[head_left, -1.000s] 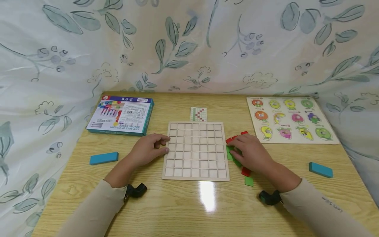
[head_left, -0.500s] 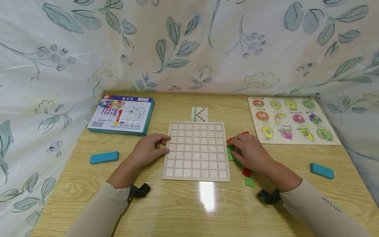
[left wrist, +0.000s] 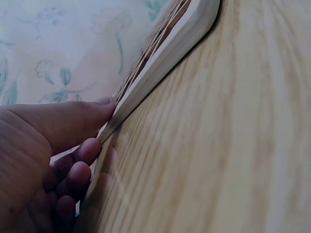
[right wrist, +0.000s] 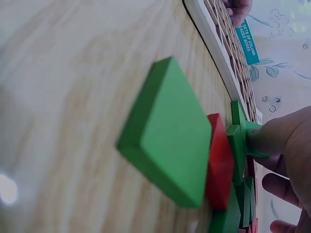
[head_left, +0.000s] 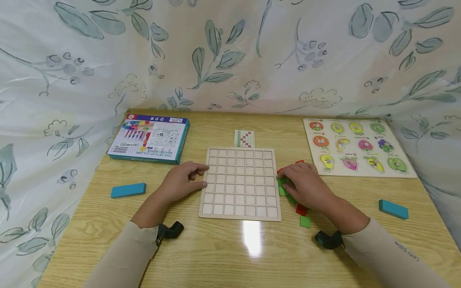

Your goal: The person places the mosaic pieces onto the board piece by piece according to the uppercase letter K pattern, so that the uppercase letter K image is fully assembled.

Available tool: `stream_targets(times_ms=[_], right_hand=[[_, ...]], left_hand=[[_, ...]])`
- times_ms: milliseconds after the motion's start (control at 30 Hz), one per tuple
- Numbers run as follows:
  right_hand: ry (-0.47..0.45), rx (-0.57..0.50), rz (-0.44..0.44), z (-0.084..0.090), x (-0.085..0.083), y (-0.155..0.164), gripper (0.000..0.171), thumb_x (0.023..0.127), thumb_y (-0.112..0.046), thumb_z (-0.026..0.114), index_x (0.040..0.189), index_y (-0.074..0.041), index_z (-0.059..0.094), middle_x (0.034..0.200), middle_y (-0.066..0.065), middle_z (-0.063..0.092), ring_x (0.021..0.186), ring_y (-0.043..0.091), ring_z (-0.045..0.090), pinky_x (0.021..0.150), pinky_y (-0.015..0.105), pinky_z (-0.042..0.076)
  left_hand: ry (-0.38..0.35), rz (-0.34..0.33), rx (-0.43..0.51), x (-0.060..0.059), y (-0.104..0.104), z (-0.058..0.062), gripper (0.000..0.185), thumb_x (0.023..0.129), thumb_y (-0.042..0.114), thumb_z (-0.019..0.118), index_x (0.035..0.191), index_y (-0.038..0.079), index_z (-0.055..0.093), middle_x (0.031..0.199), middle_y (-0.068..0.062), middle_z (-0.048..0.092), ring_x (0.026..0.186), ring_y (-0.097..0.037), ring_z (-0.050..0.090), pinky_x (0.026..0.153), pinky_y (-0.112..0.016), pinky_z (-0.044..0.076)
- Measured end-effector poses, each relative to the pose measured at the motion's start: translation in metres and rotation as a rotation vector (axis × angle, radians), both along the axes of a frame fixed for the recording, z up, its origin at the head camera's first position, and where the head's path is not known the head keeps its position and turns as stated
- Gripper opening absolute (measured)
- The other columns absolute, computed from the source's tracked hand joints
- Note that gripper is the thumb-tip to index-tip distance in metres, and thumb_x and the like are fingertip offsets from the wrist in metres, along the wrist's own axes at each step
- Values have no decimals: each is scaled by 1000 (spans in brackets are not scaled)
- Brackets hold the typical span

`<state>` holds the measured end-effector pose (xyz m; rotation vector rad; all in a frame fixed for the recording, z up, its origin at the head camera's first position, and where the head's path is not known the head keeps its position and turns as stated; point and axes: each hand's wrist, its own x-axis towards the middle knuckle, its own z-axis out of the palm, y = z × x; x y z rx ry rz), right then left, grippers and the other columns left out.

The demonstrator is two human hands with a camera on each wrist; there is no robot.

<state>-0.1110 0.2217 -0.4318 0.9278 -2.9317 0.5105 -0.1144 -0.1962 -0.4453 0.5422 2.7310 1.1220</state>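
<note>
A pale wooden grid board [head_left: 239, 182] lies flat at the table's middle, its cells bare. My left hand [head_left: 183, 181] rests against its left edge [left wrist: 160, 58]. The thumb [left wrist: 73, 121] lies along that edge and the fingers [left wrist: 73, 170] are loosely curled beside it. My right hand [head_left: 302, 185] lies over a small pile of red and green square tiles just right of the board. Its thumb [right wrist: 277, 138] and fingers pinch a green tile [right wrist: 243, 133]. A loose green tile [head_left: 305, 221] [right wrist: 170, 131] and a red tile [head_left: 301, 209] [right wrist: 221, 162] lie nearer me.
A small red-and-green pattern card [head_left: 244, 138] lies behind the board. A colourful box [head_left: 149, 138] sits at the back left and a fruit peg puzzle [head_left: 358, 146] at the back right. Blue blocks lie at the left [head_left: 128, 190] and right [head_left: 393, 209]. A leaf-print cloth surrounds the table.
Both hands stay where they were. Only the head view has shifted slightly.
</note>
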Motion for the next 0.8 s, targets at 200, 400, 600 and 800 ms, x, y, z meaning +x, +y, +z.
stream_targets(times_ms=[200,400,600,800], right_hand=[[4,-11,4,2,0,-1,23,96,-8,80,116,-16,73,115,2,74,112,27,66,96,55,39],[6,-39,48,8,-4,-1,22,95,-5,79,115,-13,75,109,0,76,103,24,70,87,52,47],[-39,-68,77,15,-9,-1,20,95,-1,78,114,-9,77,108,2,76,99,22,70,91,48,54],[-59,-70,86,22,-12,-3,18,97,-1,77,114,-7,75,109,3,73,98,19,69,86,42,58]], left_hand=[[17,-11,-4,-1,-3,-2,48,94,24,86,139,13,73,106,3,67,84,-16,52,77,-37,41],[14,-7,-3,0,-4,-5,48,95,25,85,139,12,73,108,5,68,85,-15,53,78,-37,43],[-10,4,14,1,-4,-4,48,95,24,84,140,14,72,110,6,68,89,-17,55,81,-39,45],[-15,6,40,1,-5,-4,47,96,23,84,141,14,72,112,6,69,90,-15,57,82,-38,46]])
